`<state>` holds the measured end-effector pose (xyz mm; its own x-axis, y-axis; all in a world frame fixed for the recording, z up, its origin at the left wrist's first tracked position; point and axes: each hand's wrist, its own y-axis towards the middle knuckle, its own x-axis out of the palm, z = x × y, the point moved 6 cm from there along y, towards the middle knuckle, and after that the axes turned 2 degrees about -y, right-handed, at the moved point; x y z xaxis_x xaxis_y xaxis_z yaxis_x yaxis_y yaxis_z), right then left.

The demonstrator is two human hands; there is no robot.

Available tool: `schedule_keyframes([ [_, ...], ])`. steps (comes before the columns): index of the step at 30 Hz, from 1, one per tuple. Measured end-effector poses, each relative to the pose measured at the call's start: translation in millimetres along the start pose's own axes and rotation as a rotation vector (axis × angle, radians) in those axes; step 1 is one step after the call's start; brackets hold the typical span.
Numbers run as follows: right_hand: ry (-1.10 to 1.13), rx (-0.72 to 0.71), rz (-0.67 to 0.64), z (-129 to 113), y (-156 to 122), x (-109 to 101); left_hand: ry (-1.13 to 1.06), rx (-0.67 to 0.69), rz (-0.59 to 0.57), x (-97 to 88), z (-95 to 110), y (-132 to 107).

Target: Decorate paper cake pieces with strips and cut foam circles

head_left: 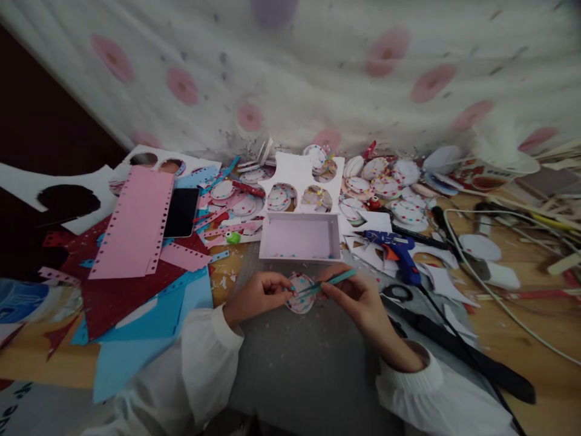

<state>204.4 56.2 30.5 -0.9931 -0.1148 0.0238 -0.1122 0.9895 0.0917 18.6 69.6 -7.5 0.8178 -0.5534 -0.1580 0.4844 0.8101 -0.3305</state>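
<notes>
A small white disc (301,303) dotted with red and blue lies or is held just over the grey mat (290,375). Thumb and fingers of my left hand (265,295) pinch at its left edge. In my right hand (358,297) is a pair of teal tweezers (333,280), whose tips point left over the disc, close to my left fingertips. Whether a tiny dot sits in the tips is too small to tell. Directly behind stands a shallow white box (300,259), with a few coloured dots along its inner front.
Piles of dotted discs (408,211) fill the back. A blue glue gun (399,245) lies to the right, near a black cable and a white cord (512,303). Pink sheets (129,224), blue sheets (136,351) and a phone (181,212) lie left.
</notes>
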Motion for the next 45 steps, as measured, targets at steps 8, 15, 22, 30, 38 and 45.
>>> schedule_keyframes([
  [8, -0.041, -0.098, -0.039, -8, -2, 2, -0.021, -0.030, -0.013, 0.8, -3, -1],
  [15, -0.127, -0.224, -0.088, -18, -7, 7, -0.069, -0.050, -0.010, 3.0, -3, -1],
  [22, -0.359, -0.386, -0.127, -28, -15, 11, -0.060, -0.061, 0.011, -1.5, -3, -1],
  [30, -0.670, -0.786, -0.159, -37, -31, 14, -0.104, -0.058, 0.019, -6.8, 2, -2],
  [38, -0.739, -0.865, -0.162, -49, -35, 14, -0.079, -0.035, 0.023, -5.9, 2, -1],
  [45, -0.344, -0.632, 0.202, -43, -23, -17, -0.085, -0.052, 0.021, -6.0, -2, 1],
])
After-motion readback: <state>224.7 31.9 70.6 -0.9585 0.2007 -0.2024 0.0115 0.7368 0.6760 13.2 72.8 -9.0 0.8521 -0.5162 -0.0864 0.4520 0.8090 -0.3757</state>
